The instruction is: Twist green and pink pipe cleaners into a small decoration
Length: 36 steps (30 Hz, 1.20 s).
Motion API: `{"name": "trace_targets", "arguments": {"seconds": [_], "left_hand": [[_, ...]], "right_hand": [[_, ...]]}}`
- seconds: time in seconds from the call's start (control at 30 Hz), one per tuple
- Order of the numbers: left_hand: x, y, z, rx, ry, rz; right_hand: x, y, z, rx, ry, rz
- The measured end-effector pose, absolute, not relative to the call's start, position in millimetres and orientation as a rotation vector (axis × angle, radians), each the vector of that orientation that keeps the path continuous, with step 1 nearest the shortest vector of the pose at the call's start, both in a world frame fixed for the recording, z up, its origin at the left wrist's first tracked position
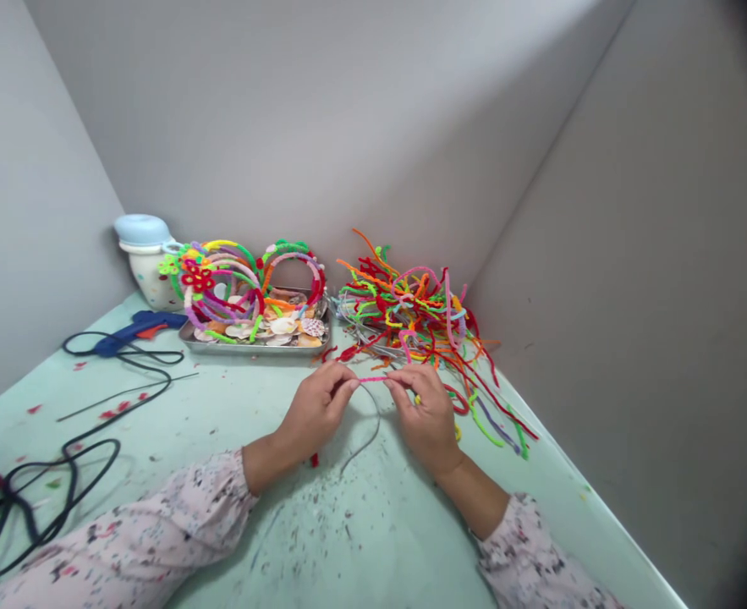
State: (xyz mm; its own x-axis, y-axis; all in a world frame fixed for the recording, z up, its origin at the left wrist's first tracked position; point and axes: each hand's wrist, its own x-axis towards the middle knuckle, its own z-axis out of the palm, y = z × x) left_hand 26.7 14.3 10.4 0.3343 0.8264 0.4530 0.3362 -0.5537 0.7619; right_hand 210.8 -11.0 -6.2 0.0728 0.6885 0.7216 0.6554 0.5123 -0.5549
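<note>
A short stretch of pink pipe cleaner (373, 380) runs level between my two hands, above the table. My left hand (322, 406) pinches its left end between thumb and forefinger. At the other end, my right hand (425, 410) has it in a pinch too, with its other fingers curled in. A thin grey wire (373, 431) curves down from near the left fingertips towards the tabletop; whether it is joined to the pipe cleaner I cannot tell. Beneath the left wrist, a small red piece (314, 460) lies on the table.
Behind my hands, a metal tray (259, 348) holds shells and wrapped colourful headbands (221, 279). Right of it lies a tangled heap of pipe cleaners (411, 304). A blue glue gun (138, 331), a dark cord (68, 457) and a white cup with a blue lid (151, 271) are at left.
</note>
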Motion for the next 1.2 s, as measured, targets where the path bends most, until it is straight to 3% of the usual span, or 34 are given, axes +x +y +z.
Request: {"name": "trace_targets", "arguments": {"seconds": [0.23,0.37,0.47,0.9,1.2], "left_hand": [[32.0,16.3,12.0,1.576,0.943,1.166],[35.0,11.6,15.1,1.562,0.881,1.117],[36.5,9.2,11.6,1.590,0.847,1.036],[35.7,8.1,9.0,1.519,0.657,0.806],[39.1,11.1,4.7,1.390,0.640,0.714]], "right_hand": [[205.6,-17.5,-6.9,-1.145,-1.497,0.235],[202.7,-18.7,-10.1,-1.076,-1.516,0.831],[201.9,-16.4,-11.6,-0.996,-1.348,1.057],[201.7,-12.9,-13.5,-0.867,-0.974,1.420],[201.1,-12.3,-13.9,-0.839,-0.925,1.468]]}}
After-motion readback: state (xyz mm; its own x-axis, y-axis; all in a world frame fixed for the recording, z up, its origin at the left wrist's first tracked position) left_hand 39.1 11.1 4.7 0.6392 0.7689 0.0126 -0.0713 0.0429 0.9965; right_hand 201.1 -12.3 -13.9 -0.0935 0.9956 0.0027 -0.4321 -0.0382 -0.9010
